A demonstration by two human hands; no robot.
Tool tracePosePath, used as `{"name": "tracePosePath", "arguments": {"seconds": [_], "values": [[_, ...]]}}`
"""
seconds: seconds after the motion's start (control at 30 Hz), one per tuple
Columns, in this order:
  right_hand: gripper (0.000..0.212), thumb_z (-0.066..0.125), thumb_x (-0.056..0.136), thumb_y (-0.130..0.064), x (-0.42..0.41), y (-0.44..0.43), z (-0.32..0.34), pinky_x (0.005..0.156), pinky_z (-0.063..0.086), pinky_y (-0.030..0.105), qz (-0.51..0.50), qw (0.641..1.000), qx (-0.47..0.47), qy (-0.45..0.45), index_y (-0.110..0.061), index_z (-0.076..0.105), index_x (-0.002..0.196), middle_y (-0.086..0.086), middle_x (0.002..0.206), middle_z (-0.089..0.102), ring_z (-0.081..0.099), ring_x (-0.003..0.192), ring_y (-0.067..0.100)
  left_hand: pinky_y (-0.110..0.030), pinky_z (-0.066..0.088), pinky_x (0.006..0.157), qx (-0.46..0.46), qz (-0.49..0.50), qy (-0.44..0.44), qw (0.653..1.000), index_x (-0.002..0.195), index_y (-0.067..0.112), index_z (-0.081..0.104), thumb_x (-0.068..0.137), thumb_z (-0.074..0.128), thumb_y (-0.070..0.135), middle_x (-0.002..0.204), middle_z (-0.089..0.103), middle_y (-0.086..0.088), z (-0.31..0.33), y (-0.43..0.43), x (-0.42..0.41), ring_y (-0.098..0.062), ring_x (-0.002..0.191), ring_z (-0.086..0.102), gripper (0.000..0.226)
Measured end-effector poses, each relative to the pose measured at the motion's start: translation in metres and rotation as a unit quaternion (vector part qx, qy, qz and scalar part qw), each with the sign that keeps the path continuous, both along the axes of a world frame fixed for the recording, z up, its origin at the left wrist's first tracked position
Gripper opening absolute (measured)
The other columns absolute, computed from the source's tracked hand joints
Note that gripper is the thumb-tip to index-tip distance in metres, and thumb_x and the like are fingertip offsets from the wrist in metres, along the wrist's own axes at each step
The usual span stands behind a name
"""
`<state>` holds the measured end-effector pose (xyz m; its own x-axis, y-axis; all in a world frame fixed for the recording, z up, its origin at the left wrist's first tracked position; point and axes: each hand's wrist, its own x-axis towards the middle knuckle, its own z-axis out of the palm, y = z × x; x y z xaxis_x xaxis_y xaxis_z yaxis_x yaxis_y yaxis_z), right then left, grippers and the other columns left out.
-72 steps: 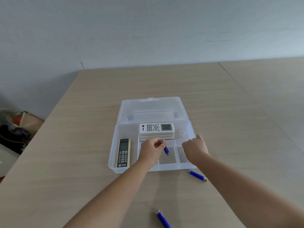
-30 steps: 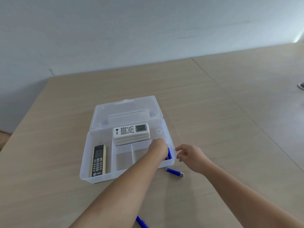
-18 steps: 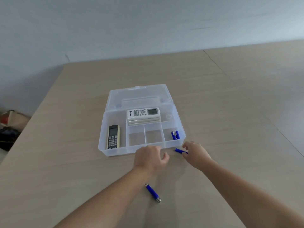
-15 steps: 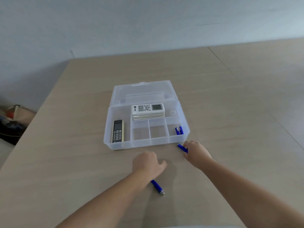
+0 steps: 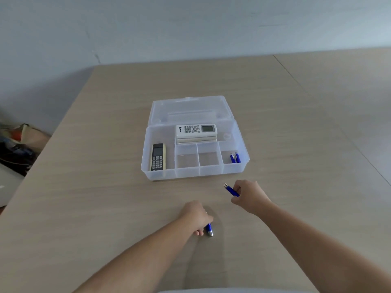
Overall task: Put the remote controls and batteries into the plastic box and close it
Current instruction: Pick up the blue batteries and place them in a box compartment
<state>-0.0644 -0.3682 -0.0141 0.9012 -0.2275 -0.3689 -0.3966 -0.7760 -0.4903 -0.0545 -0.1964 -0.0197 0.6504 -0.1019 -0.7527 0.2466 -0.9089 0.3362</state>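
The clear plastic box [image 5: 245,160] stands open on the table, its lid [image 5: 188,108] tipped back. Inside, stacked white remotes [image 5: 196,132] lie at the back, a dark remote [image 5: 157,157] in the left compartment, and two blue batteries [image 5: 235,158] in the front right compartment. My right hand [image 5: 248,196] is shut on a blue battery [image 5: 231,190] just in front of the box's right corner. My left hand [image 5: 195,217] is closed over another blue battery [image 5: 209,229] lying on the table, nearer to me.
The wooden table [image 5: 84,197] extends widely around the box. A seam [image 5: 330,115] separates it from a second tabletop on the right. Bags and clutter [image 5: 14,144] lie on the floor beyond the table's left edge.
My left hand dropped a battery into the front right compartment, then drew back to the battery lying nearer me. My right hand took the battery by the box's corner off the table.
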Motion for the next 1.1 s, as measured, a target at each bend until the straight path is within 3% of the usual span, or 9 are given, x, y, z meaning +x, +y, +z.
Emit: {"name": "tracePosePath", "arguments": {"seconds": [0.13,0.2,0.33,0.4,0.53,0.63,0.77,0.87,1.1], "values": [[0.007,0.060,0.075,-0.011,0.008,-0.006,0.026,0.045,0.036,0.020,-0.028,0.995,0.074,-0.057,-0.013,0.055,0.079,0.004,0.071,0.060,0.043,0.054,0.018,-0.028,0.057,0.059,-0.099,0.025,-0.046,0.994,0.065,0.013,0.050,0.082,0.063,0.019,0.061,0.062,-0.005,0.011,-0.003,0.014,-0.020,0.056,0.062,0.022],[0.002,0.059,0.079,-0.012,0.015,-0.010,0.041,0.044,0.036,0.020,-0.058,0.989,0.104,-0.085,-0.011,0.059,0.080,0.004,0.068,0.064,0.045,0.049,0.015,-0.025,0.055,0.055,-0.161,0.031,-0.081,0.983,0.067,0.013,0.053,0.082,0.068,0.020,0.066,0.064,-0.005,0.027,-0.007,0.025,-0.017,0.057,0.063,0.022],[0.013,0.058,0.083,-0.012,0.039,-0.019,0.067,0.040,0.031,0.018,-0.092,0.978,0.118,-0.144,-0.001,0.064,0.081,0.001,0.063,0.056,0.040,0.048,0.012,-0.023,0.051,0.052,-0.264,0.063,-0.140,0.952,0.077,0.012,0.061,0.081,0.072,0.016,0.079,0.070,-0.006,0.063,-0.018,0.049,-0.012,0.061,0.068,0.013],[0.005,0.059,0.082,-0.010,0.050,-0.023,0.077,0.042,0.032,0.017,-0.099,0.973,0.131,-0.162,-0.008,0.064,0.084,-0.002,0.061,0.056,0.043,0.049,0.010,-0.023,0.052,0.056,-0.294,0.076,-0.157,0.940,0.077,0.015,0.062,0.082,0.072,0.014,0.083,0.070,-0.006,0.073,-0.022,0.059,-0.011,0.065,0.068,0.011],[0.013,0.060,0.085,-0.009,0.070,-0.030,0.080,0.044,0.035,0.022,-0.085,0.971,0.142,-0.174,-0.016,0.058,0.095,-0.003,0.057,0.054,0.044,0.049,0.013,-0.027,0.056,0.065,-0.309,0.088,-0.181,0.930,0.088,0.018,0.064,0.086,0.067,0.014,0.092,0.071,-0.007,0.077,-0.028,0.074,-0.018,0.081,0.070,0.005],[0.009,0.052,0.091,-0.014,0.086,-0.031,0.072,0.045,0.033,0.022,-0.065,0.979,0.107,-0.161,-0.013,0.060,0.096,-0.003,0.058,0.052,0.043,0.049,0.015,-0.032,0.057,0.070,-0.305,0.097,-0.201,0.926,0.099,0.013,0.067,0.087,0.064,0.015,0.098,0.073,-0.013,0.074,-0.029,0.086,-0.027,0.090,0.072,0.012],[0.022,0.049,0.094,-0.020,0.109,-0.028,0.056,0.057,0.043,0.026,0.001,0.994,0.025,-0.111,-0.007,0.065,0.101,0.007,0.092,0.066,0.053,0.069,0.019,-0.026,0.057,0.064,-0.315,0.113,-0.198,0.921,0.108,0.010,0.066,0.090,0.061,0.016,0.091,0.072,-0.010,0.072,-0.029,0.103,-0.016,0.073,0.070,0.020],[0.022,0.053,0.091,-0.022,0.124,-0.027,0.039,0.071,0.052,0.031,0.046,0.997,-0.038,-0.057,-0.013,0.065,0.106,0.007,0.100,0.069,0.060,0.077,0.021,-0.022,0.055,0.060,-0.318,0.120,-0.199,0.919,0.111,0.009,0.064,0.092,0.059,0.018,0.096,0.074,-0.014,0.067,-0.027,0.116,-0.013,0.071,0.069,0.021],[0.022,0.048,0.090,-0.019,0.141,-0.026,0.011,0.092,0.035,0.029,0.173,0.949,-0.262,-0.025,-0.018,0.061,0.107,0.001,0.098,0.072,0.064,0.093,0.020,-0.026,0.056,0.065,-0.316,0.129,-0.192,0.920,0.108,0.009,0.064,0.093,0.058,0.019,0.100,0.073,-0.016,0.055,-0.024,0.130,-0.017,0.076,0.069,0.019]]}}
